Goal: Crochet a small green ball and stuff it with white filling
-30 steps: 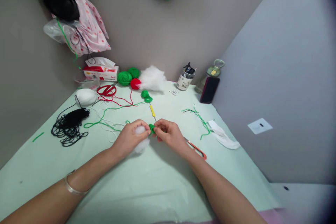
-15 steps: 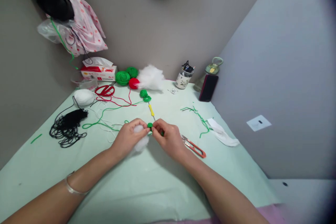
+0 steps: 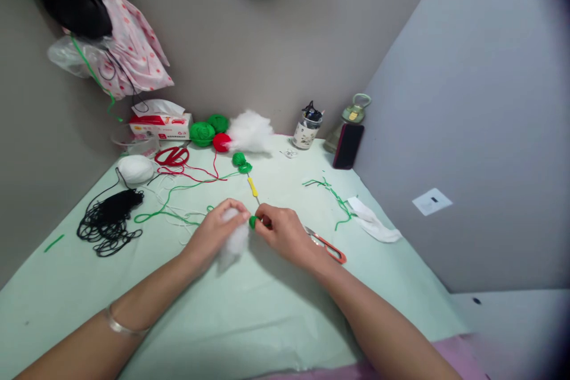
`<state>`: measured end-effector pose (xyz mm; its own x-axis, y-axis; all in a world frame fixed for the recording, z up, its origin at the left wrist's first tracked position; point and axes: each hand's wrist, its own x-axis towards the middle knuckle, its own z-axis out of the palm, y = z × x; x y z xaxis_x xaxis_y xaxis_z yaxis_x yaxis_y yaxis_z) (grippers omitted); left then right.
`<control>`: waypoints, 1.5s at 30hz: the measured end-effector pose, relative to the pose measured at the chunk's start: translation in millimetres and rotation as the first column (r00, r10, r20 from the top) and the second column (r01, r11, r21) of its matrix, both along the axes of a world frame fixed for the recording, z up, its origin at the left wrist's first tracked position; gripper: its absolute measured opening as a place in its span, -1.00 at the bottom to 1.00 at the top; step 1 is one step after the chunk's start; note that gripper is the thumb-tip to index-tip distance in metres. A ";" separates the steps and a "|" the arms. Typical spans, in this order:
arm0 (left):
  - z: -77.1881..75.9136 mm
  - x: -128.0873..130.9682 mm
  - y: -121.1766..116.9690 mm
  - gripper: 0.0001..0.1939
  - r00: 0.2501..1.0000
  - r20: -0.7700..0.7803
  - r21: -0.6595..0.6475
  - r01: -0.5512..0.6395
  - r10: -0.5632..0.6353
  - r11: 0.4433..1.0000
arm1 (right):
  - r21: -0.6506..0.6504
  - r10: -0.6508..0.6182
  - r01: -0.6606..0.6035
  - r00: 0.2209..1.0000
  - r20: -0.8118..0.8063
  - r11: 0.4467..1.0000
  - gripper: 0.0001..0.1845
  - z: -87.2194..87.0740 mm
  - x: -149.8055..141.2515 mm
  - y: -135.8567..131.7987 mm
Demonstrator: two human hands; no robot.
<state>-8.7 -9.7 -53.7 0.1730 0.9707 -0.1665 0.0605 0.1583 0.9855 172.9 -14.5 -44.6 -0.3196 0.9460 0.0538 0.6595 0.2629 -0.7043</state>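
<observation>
A tuft of white stuffing (image 3: 235, 240) is held in my left hand (image 3: 217, 227), whose thumb and fingers are closed around it. My right hand (image 3: 282, 228) pinches a small green crocheted piece (image 3: 253, 222), mostly hidden behind its fingers. The two hands are close together above the table, their fingertips slightly apart. Just beyond them lies a crochet hook with a yellow grip (image 3: 252, 186). Two small green crocheted pieces (image 3: 241, 162) rest at its far end. Orange-handled thread snips (image 3: 327, 245) lie beside my right wrist, partly covered by it.
At the back stand a tissue box (image 3: 161, 126), green yarn balls (image 3: 202, 133), a red ball (image 3: 221, 142), a heap of stuffing (image 3: 250, 132), a decorated jar (image 3: 307, 130) and a phone (image 3: 348, 146). Left are red scissors (image 3: 173, 156), white yarn (image 3: 136, 170) and tangled black yarn (image 3: 110, 214).
My right hand has drawn the green piece slightly away from my left fingertips and turned inward. My left hand keeps the stuffing. The whole view has shifted a little.
</observation>
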 end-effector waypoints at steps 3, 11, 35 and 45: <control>2.9 -3.8 2.2 -0.65 0.989 0.122 -0.013 -0.087 0.088 0.996 | -0.241 0.201 -0.263 0.947 -0.252 0.934 -0.89 7.7 0.5 -2.8; 0.5 1.2 -6.1 -0.66 0.891 0.385 -0.134 0.313 -0.241 0.940 | -0.327 0.049 -0.265 0.838 -0.543 0.907 -0.89 5.5 6.2 4.2; 3.8 -4.4 -2.9 -0.33 0.985 0.120 -0.015 0.126 -0.124 0.992 | -0.377 -0.172 -0.137 0.717 -0.676 0.916 -0.87 -4.1 8.7 14.8; -1.3 -9.0 2.8 -0.52 0.977 0.190 -0.087 0.119 -0.101 0.989 | -0.426 -0.202 -0.155 0.705 -0.679 0.891 -0.81 -5.9 7.9 16.7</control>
